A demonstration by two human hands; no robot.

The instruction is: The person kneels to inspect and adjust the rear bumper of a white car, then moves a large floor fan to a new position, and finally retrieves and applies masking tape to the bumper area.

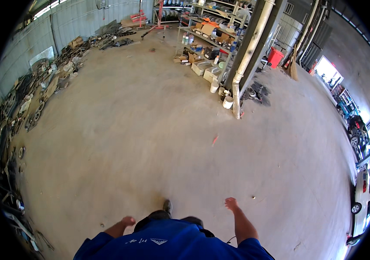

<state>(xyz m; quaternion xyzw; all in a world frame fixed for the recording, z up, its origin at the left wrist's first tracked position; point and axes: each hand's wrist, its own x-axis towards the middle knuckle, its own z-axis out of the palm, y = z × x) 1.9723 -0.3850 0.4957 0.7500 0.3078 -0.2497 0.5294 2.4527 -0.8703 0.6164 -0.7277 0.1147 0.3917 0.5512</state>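
My left hand [128, 221] hangs low beside my body, out over the bare concrete floor [150, 125]. Its fingers are too small and blurred to make out, and nothing shows in it. Farther out to the right, my right hand [231, 203] is held away from my side with its fingers loosely apart and nothing in them. Neither hand touches anything I can see. One dark shoe [167, 206] shows ahead of my blue shirt [172, 236]. A small round object [253, 197] lies on the floor near my right hand.
Scrap parts [42, 89] are heaped along the left wall. Ahead, a steel post with a pipe [254, 43] stands by loaded shelves [206, 39] and white buckets [228, 102]. A red bin [275, 57] and a broom [293, 71] are beyond. A car [362, 195] stands far right.
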